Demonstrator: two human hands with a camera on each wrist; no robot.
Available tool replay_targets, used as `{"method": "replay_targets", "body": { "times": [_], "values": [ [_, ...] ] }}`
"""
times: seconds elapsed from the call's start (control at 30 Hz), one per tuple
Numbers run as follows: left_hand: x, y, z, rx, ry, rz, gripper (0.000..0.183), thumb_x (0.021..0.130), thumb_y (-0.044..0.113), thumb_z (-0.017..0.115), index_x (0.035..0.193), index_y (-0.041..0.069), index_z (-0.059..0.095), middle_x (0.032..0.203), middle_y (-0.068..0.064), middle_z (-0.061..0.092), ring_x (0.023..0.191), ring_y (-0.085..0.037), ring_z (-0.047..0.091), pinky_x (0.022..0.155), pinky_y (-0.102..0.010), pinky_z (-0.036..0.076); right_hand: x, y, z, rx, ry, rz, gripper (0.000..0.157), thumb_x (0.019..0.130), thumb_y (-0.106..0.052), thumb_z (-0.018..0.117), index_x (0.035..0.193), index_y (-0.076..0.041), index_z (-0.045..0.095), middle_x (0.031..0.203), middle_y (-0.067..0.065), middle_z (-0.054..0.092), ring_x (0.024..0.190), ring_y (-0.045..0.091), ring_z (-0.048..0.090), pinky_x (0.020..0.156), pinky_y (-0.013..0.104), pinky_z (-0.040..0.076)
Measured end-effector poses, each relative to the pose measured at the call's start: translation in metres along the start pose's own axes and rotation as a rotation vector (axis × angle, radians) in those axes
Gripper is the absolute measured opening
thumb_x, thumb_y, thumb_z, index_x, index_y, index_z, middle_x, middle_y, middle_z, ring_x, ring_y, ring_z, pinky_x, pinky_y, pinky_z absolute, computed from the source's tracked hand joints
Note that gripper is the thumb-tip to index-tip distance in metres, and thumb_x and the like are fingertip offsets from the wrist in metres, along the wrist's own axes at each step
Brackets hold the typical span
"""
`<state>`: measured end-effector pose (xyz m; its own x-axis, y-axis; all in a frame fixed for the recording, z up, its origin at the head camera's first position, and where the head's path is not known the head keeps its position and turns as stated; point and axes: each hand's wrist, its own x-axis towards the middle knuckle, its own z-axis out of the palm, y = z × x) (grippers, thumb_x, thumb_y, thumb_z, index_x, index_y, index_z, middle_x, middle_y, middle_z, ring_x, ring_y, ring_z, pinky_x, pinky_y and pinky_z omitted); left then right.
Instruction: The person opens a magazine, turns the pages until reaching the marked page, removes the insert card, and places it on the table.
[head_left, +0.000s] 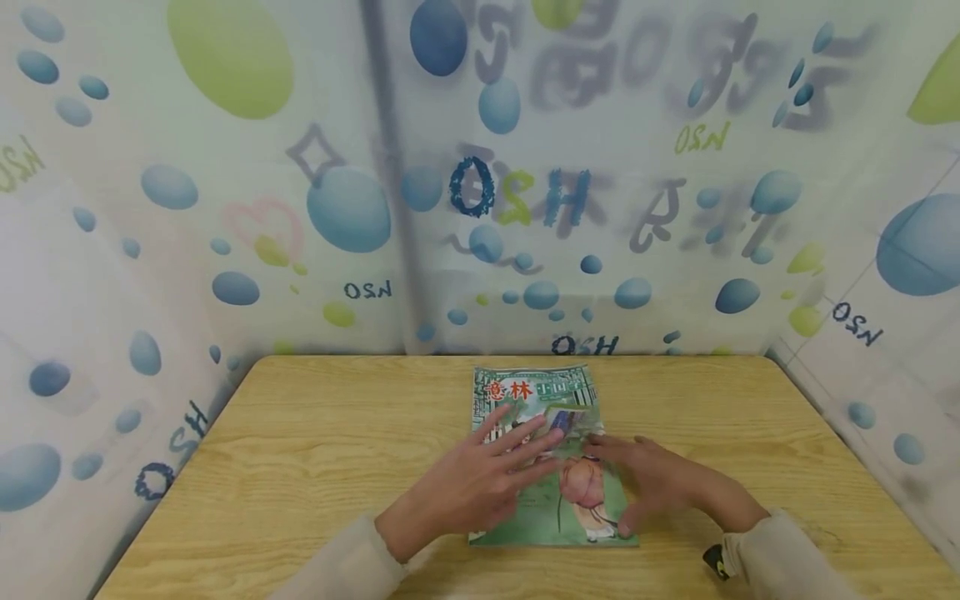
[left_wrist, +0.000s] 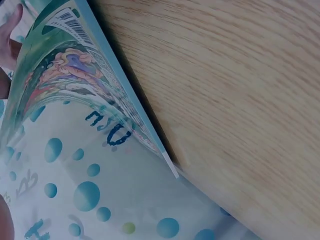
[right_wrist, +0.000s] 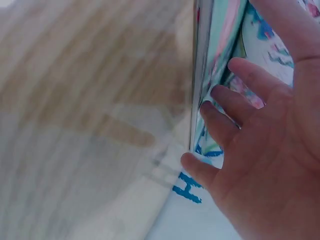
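Note:
A magazine (head_left: 525, 521) with a green illustrated cover and red title characters lies flat on the wooden table. My left hand (head_left: 480, 483) is over its left half, fingers straight and spread across the cover. Along the magazine's right side is my right hand (head_left: 663, 479), with fingertips at the cover and thumb low near the corner. The right wrist view shows that hand (right_wrist: 270, 130) with its fingers apart, fingertips right at the edge of the magazine (right_wrist: 220, 50). In the left wrist view, the magazine (left_wrist: 70, 70) shows a barcode and a long pale edge; most of the left hand is hidden there.
The light wood table (head_left: 337, 433) extends on both sides of the magazine. Behind it hangs a pale curtain (head_left: 637, 225) printed with blue and green drops and H2O lettering. A small black item (head_left: 716, 562) shows at the right sleeve cuff.

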<state>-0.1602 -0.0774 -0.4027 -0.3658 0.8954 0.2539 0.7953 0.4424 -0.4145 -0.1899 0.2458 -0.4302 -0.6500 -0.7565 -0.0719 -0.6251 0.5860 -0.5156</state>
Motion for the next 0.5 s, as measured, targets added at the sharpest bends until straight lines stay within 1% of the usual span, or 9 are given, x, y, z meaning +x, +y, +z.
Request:
{"method": "replay_targets", "body": {
  "times": [0.1,0.27,0.4,0.5],
  "values": [
    [-0.0034,-0.0014,-0.0012,0.049,-0.033,0.009,0.058,0.091,0.043,0.064,0.145,0.026,0.053,0.162,0.0,0.029,0.152,-0.023,0.015,0.121,-0.052,0.004,-0.0004,-0.0032,0.0024,-0.006,-0.006,-0.002,0.1,0.068,-0.053,0.085,0.148,-0.006,0.046,0.153,0.026,0.036,0.138,0.049,0.035,0.097,0.082,0.018],
    [-0.0072,-0.0017,-0.0019,0.102,-0.058,0.018,0.042,0.093,0.039,0.061,0.133,0.025,0.065,0.155,-0.003,0.042,0.148,-0.026,0.027,0.121,-0.052,0.009,-0.0006,-0.0045,0.0032,-0.005,-0.017,0.053,0.1,0.066,-0.055,0.085,0.148,-0.012,0.048,0.154,0.024,0.036,0.14,0.047,0.033,0.099,0.082,0.013],
    [-0.0086,-0.001,-0.0028,0.116,-0.067,0.014,0.033,0.097,0.035,0.057,0.125,0.023,0.071,0.151,-0.004,0.048,0.145,-0.028,0.035,0.12,-0.052,0.012,-0.0004,-0.0039,0.0039,-0.006,-0.013,0.063,0.1,0.064,-0.058,0.085,0.147,-0.014,0.049,0.153,0.025,0.038,0.139,0.047,0.035,0.099,0.082,0.013],
    [-0.0087,-0.0009,-0.0038,0.124,-0.076,0.009,0.031,0.097,0.033,0.057,0.122,0.022,0.072,0.149,-0.004,0.05,0.144,-0.028,0.037,0.12,-0.053,0.012,0.0003,-0.003,0.0051,-0.017,0.001,0.041,0.098,0.065,-0.059,0.084,0.147,-0.016,0.05,0.152,0.024,0.04,0.139,0.045,0.037,0.095,0.083,0.016]
  ]
}}
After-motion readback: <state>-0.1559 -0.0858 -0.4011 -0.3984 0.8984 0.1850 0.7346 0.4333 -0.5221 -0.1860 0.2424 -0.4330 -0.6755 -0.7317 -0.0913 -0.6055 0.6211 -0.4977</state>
